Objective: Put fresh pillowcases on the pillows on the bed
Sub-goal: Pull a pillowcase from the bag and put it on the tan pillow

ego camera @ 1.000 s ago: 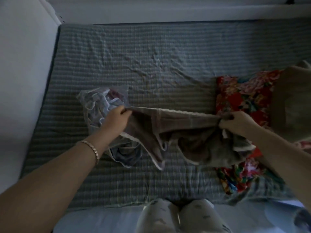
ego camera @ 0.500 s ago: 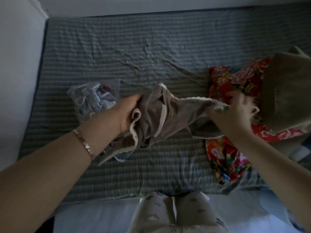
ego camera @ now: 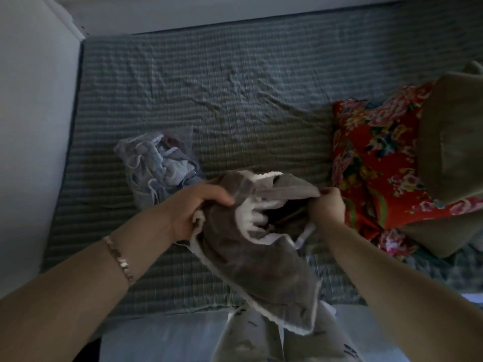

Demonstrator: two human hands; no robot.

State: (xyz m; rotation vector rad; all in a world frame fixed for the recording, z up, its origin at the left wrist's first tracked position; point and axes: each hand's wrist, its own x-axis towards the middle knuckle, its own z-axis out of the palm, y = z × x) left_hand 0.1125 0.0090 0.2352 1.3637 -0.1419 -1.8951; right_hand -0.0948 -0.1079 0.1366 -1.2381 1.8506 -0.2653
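Starting at the far left, a pale wall [ego camera: 31, 126] is seen running alongside the bed [ego camera: 209, 82], which is covered with a wrinkled grey-green striped sheet. On the left part of the bed, a clear bag [ego camera: 154, 163] stuffed with crumpled pale fabric is laid flat.

Just in front of the bag, the left hand [ego camera: 193, 207] is raised above the bed. Its fingers and thumb are curled round a bunched edge of the grey-brown pillowcase [ego camera: 251, 249], and a link bracelet [ego camera: 119, 258] is worn on that wrist.

The pillowcase, edged with white scalloped trim, is held between the 2 hands above the near side of the bed. Its upper edge is stretched from 1 hand to the other, and a dark hollow bordered by the white trim is shown just below that edge. The rest of the cloth is left hanging over the person's knees [ego camera: 243, 340], which are clothed in light patterned fabric at the bottom of the view. The cloth is blurred, so its finer folds cannot be made out.

Further right, the right hand [ego camera: 326, 207] is closed in a fist round the other end of the upper edge. Just beside that hand, a red floral pillow [ego camera: 371, 158] is laid on the right side of the bed. It is overlapped on its right by an olive-brown pillow [ego camera: 457, 139], which is cut off by the edge of the view.
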